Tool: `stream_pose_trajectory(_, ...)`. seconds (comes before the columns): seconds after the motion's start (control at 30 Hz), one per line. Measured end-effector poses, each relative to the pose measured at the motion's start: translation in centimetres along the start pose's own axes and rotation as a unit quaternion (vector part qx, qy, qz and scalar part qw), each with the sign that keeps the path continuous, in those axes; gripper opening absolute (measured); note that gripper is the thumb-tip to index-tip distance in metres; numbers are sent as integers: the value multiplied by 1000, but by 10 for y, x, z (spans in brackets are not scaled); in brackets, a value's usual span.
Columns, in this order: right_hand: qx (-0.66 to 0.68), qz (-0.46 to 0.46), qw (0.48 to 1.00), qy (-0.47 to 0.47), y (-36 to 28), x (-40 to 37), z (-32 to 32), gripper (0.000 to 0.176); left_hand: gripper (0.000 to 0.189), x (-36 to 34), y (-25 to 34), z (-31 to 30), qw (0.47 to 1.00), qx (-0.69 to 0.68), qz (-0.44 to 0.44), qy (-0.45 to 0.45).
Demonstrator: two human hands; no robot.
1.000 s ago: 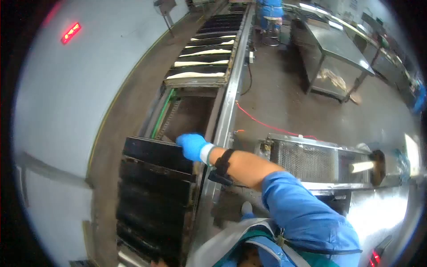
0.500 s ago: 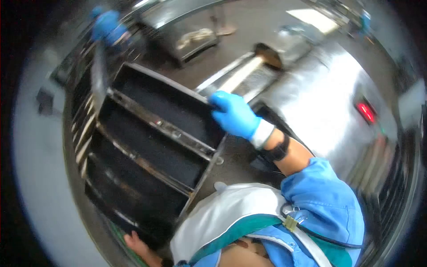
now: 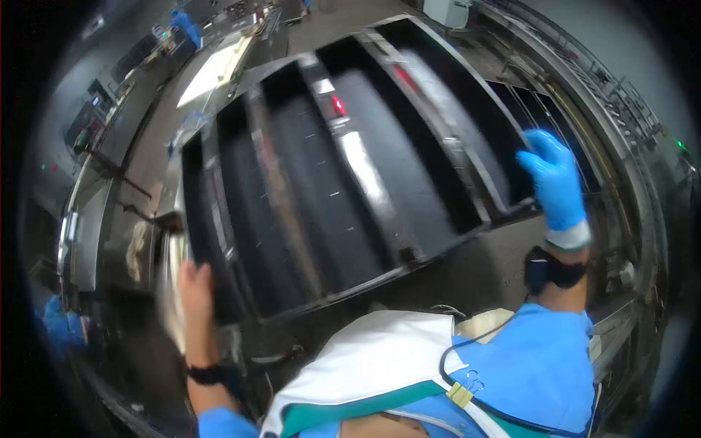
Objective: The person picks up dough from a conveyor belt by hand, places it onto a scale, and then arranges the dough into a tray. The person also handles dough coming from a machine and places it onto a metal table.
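Note:
A large set of long, dark loaf pans (image 3: 364,169), joined side by side by worn metal strips, is held tilted in front of me. Its hollow sides face up, and I see nothing lying in the compartments. My right hand (image 3: 553,175), in a blue glove, grips the right end with fingers curled over the rim. My left hand (image 3: 196,292), bare and somewhat blurred, is at the left end; part of its grip is hidden by the edge.
More dark pans (image 3: 544,120) lie beyond the right end. A metal conveyor or rail (image 3: 584,66) runs along the right side. At the back left is a long table with a pale sheet (image 3: 215,69). People in blue (image 3: 186,28) are farther off at the left.
The loaf pans have swung from my left to in front of me as my view turned right. Both hands now hold opposite ends; the steel surface with the red display is now mostly hidden.

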State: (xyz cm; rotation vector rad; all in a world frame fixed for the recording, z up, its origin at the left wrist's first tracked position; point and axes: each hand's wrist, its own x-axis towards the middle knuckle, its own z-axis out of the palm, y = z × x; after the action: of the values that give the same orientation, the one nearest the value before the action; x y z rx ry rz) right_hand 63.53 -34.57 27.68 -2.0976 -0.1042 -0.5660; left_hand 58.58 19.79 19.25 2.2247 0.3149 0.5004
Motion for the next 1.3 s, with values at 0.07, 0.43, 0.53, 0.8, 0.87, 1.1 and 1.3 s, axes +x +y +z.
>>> stream_pose_trajectory(0.07, -12, 50, 996, 74, 41, -14, -50, 22, 21, 44, 45, 47, 995, -42, 49, -82)
stream_pose_trajectory(0.43, -46, 241, 962, 118, 203, -63, -238, 23, 16, 69, 253, 252, 942, -118, 83, -304)
stream_pose_trajectory(0.53, -91, 233, 957, 149, 253, -53, -271, 28, 12, 67, 244, 298, 942, -105, 116, -297)
stream_pose_trajectory(0.8, -167, 178, 874, 421, 309, -28, -278, 52, 21, 30, 288, 287, 874, -136, 16, -466)
stream_pose_trajectory(0.87, -116, 201, 830, 507, 256, -38, -220, 75, 30, 36, 269, 275, 866, -147, 85, -470)
stream_pose_trajectory(1.1, 237, 261, 823, 445, 155, -63, -56, 85, 39, 94, -38, 91, 995, 86, 51, -28)
stream_pose_trajectory(1.3, 209, 224, 860, 407, 210, -44, -74, 86, 64, -124, -270, -154, 884, 375, -259, 103)
